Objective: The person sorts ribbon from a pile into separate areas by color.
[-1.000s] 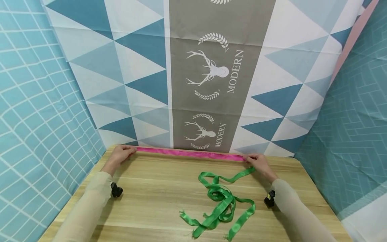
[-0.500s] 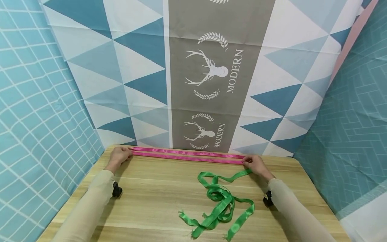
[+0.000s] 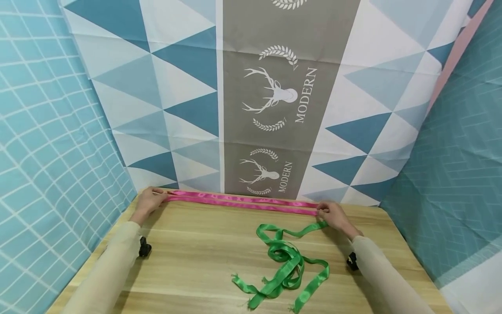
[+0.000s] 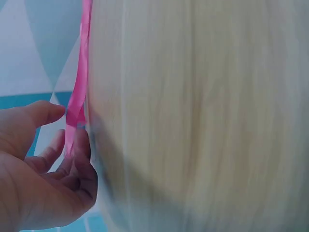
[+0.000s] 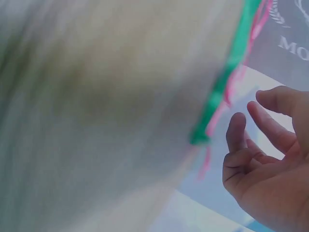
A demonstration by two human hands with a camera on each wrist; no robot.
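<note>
Two pink strands (image 3: pixel 235 204) lie along the far edge of the tabletop (image 3: pixel 188 261), likely light, limp and slippery, best pinched at their ends. Near the far left corner, the left hand (image 3: pixel 150 199) has thumb and fingers parted about them; the right hand (image 3: pixel 332 213), fingers apart, is by their right ends.

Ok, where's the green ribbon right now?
In the head view, the green ribbon lies tangled on the table, right of centre, in front of the pink strips, near the right hand.

Two near-parallel pink ribbon strands (image 3: pixel 240 199)
</note>
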